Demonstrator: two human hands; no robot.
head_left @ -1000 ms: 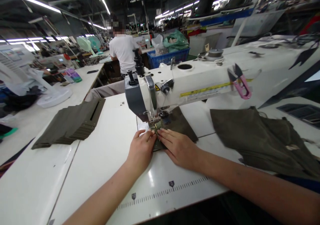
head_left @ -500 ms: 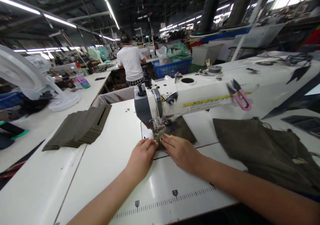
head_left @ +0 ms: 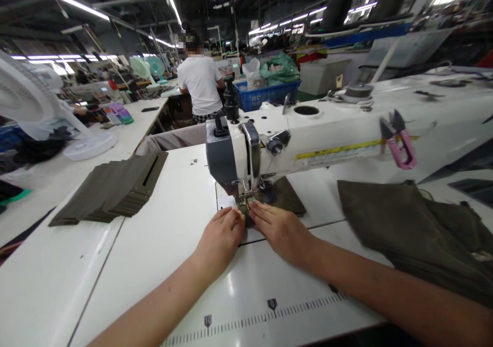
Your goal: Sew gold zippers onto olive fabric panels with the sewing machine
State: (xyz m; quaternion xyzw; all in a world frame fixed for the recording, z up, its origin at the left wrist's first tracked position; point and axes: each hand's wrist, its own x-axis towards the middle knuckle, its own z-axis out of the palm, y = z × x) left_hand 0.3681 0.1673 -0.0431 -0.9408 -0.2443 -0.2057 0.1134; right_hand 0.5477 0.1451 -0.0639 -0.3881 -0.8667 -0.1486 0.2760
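A piece of olive-brown fabric [head_left: 289, 197] lies under the presser foot of the white sewing machine [head_left: 246, 157]. A narrow brass-coloured strip, perhaps a zipper, shows between my fingertips just in front of the needle area. My left hand [head_left: 222, 236] is closed with curled fingers at the fabric's near left edge. From the right, my right hand [head_left: 283, 231] has its fingers close together, their tips pinching the fabric beside the strip. Both thumbs are mostly hidden, and the needle itself is too small to make out.
On the left sits a fanned stack of olive fabric pieces [head_left: 111, 188]. A larger olive garment piece [head_left: 389, 218] lies at the right. Pink-handled thread snips [head_left: 400, 144] hang on the machine arm. Beyond are a white fan [head_left: 90, 144], a blue crate [head_left: 265, 95] and a seated person [head_left: 200, 85].
The view has shifted slightly, so the machine looks nearer and larger. My hands keep their place at the fabric, which shows little visible movement under the foot.
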